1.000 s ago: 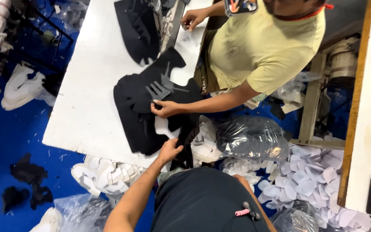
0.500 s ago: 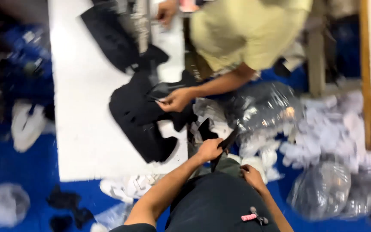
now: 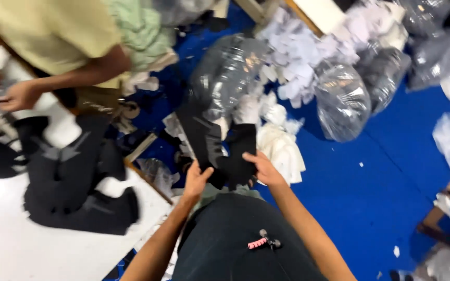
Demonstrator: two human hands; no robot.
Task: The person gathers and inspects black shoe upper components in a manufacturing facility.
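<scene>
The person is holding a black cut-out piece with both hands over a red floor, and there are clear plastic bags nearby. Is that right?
Not quite. The floor is blue, not red, as the head view shows. The rest holds: the left hand and the right hand both grip the black cut-out piece, and clear plastic bags lie nearby.

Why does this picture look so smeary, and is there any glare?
Head view: motion blur smears everything, worst on the black cut pieces on the white table; both hands stay recognisable; light glints off the clear plastic bags.
</scene>
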